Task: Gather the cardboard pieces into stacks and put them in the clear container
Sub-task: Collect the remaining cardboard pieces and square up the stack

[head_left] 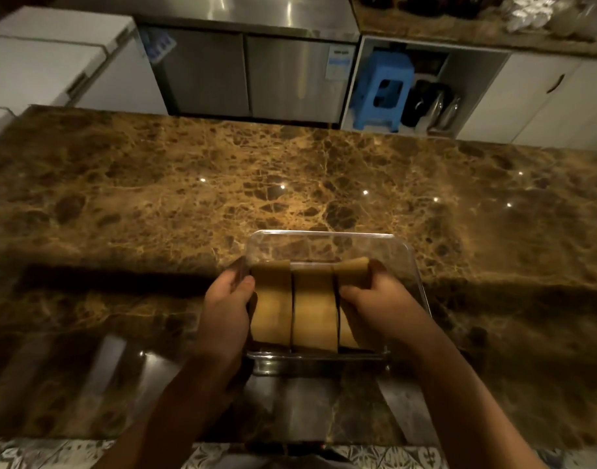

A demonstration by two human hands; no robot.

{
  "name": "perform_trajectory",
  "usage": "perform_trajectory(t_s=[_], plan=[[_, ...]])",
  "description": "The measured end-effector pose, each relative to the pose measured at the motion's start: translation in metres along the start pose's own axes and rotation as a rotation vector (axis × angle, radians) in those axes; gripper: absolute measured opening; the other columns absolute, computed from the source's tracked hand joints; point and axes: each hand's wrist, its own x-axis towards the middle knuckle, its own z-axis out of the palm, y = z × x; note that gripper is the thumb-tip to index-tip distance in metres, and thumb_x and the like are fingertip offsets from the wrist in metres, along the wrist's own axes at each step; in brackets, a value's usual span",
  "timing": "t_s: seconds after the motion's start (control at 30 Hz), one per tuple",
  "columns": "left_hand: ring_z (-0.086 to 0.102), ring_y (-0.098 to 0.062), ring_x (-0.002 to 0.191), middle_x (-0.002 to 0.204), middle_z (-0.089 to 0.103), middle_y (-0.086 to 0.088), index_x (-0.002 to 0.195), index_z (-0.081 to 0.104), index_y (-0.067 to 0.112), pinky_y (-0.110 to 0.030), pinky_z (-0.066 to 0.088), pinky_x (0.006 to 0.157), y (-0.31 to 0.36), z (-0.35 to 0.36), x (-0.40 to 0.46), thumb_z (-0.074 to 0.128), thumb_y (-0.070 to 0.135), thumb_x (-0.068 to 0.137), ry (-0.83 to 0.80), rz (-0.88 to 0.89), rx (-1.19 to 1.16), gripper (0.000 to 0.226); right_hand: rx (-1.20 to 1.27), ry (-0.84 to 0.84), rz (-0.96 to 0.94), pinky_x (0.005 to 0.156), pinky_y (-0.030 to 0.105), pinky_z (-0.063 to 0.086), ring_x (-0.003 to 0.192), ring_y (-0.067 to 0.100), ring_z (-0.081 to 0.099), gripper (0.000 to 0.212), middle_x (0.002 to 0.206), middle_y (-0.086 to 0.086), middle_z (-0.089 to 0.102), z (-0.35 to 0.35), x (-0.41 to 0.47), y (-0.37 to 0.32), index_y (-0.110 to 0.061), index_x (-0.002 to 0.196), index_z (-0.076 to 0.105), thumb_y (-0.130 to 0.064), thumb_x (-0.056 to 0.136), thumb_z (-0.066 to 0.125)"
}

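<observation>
The placing step looks nearly done: three stacks of cardboard pieces (313, 308) stand side by side in the clear container (327, 235) on the counter (290, 184). The left hand (226, 308) curls round the container's left wall, thumb on the left stack. The right hand (378, 296) grips the right stack, which fans out at its top. The next move probably calls for pressing that stack square and letting go, provided no loose pieces remain out of view.
</observation>
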Motion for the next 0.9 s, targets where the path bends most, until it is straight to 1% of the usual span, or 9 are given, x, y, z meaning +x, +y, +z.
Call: perform_trajectory(t_s=[0.07, 0.13, 0.23, 0.33, 0.4, 0.57, 0.67, 0.8, 0.9], plan=[[0.069, -0.021, 0.102, 0.103, 0.075, -0.001, 0.102, 0.07, 0.025, -0.05, 0.05, 0.099, -0.003, 0.001, 0.002, 0.049, 0.011, 0.099, 0.004, -0.008, -0.015, 0.025, -0.157, -0.01, 0.042, 0.099, 0.05, 0.049, 0.113, 0.03, 0.059, 0.04, 0.123, 0.012, 0.06, 0.001, 0.003, 0.006, -0.023, 0.122, 0.049, -0.042, 0.089, 0.063], [0.067, -0.022, 0.108, 0.109, 0.073, -0.002, 0.107, 0.069, 0.025, -0.052, 0.046, 0.103, -0.005, 0.002, 0.004, 0.05, 0.011, 0.099, 0.012, -0.001, -0.038, 0.026, -0.255, 0.007, 0.058, 0.105, 0.051, 0.044, 0.126, 0.036, 0.05, 0.071, 0.141, 0.016, 0.047, 0.005, 0.004, 0.01, -0.022, 0.147, 0.031, -0.048, 0.088, 0.061], [0.064, -0.023, 0.113, 0.116, 0.071, -0.005, 0.115, 0.066, 0.024, -0.053, 0.044, 0.106, -0.01, 0.002, 0.007, 0.05, 0.011, 0.098, 0.015, 0.0, -0.038, 0.027, -0.291, -0.009, 0.047, 0.112, 0.049, 0.037, 0.138, 0.039, 0.037, 0.087, 0.156, 0.017, 0.029, 0.006, 0.004, 0.009, -0.023, 0.159, 0.009, -0.049, 0.092, 0.059], [0.063, -0.022, 0.116, 0.12, 0.07, -0.004, 0.115, 0.067, 0.027, -0.051, 0.042, 0.108, -0.013, 0.0, 0.011, 0.05, 0.007, 0.097, 0.005, 0.007, -0.058, 0.031, -0.238, -0.018, 0.009, 0.111, 0.051, 0.039, 0.137, 0.036, 0.04, 0.078, 0.155, 0.012, 0.034, 0.004, 0.006, 0.012, -0.03, 0.155, 0.023, -0.056, 0.09, 0.057], [0.06, -0.02, 0.121, 0.127, 0.067, -0.003, 0.128, 0.062, 0.023, -0.049, 0.04, 0.111, -0.013, -0.001, 0.013, 0.05, 0.006, 0.096, -0.018, 0.0, -0.057, 0.039, -0.22, -0.052, -0.027, 0.113, 0.05, 0.036, 0.139, 0.033, 0.039, 0.067, 0.156, 0.008, 0.036, 0.003, 0.005, 0.015, -0.033, 0.153, 0.029, -0.051, 0.093, 0.056], [0.06, -0.018, 0.121, 0.128, 0.066, 0.0, 0.135, 0.057, 0.026, -0.048, 0.04, 0.11, -0.019, -0.005, 0.019, 0.053, 0.008, 0.094, -0.034, -0.014, -0.082, 0.045, -0.15, -0.041, -0.027, 0.114, 0.052, 0.035, 0.143, 0.03, 0.035, 0.074, 0.16, 0.002, 0.032, -0.008, 0.008, 0.02, -0.046, 0.154, 0.016, -0.045, 0.093, 0.059], [0.061, -0.019, 0.12, 0.129, 0.066, 0.0, 0.139, 0.053, 0.027, -0.047, 0.042, 0.109, -0.017, -0.006, 0.019, 0.052, 0.006, 0.095, -0.046, -0.044, -0.098, 0.048, -0.23, -0.036, -0.022, 0.111, 0.048, 0.04, 0.138, 0.03, 0.042, 0.079, 0.155, 0.007, 0.039, -0.007, 0.007, 0.018, -0.042, 0.155, 0.017, -0.045, 0.09, 0.064], [0.063, -0.02, 0.117, 0.124, 0.069, 0.001, 0.136, 0.055, 0.029, -0.05, 0.043, 0.107, -0.014, -0.009, 0.016, 0.061, 0.019, 0.091, -0.081, -0.039, 0.001, 0.047, -0.297, -0.009, -0.034, 0.107, 0.045, 0.044, 0.133, 0.03, 0.047, 0.08, 0.151, 0.007, 0.043, -0.007, 0.0, 0.013, -0.04, 0.155, 0.017, -0.052, 0.09, 0.061], [0.061, -0.016, 0.118, 0.125, 0.067, 0.003, 0.133, 0.058, 0.027, -0.043, 0.043, 0.107, 0.002, -0.013, 0.025, 0.06, 0.023, 0.095, -0.088, 0.071, 0.126, 0.039, -0.284, 0.101, -0.13, 0.102, 0.041, 0.048, 0.126, 0.025, 0.054, 0.071, 0.142, 0.004, 0.053, -0.019, -0.003, 0.004, -0.038, 0.153, 0.026, -0.056, 0.091, 0.056]])
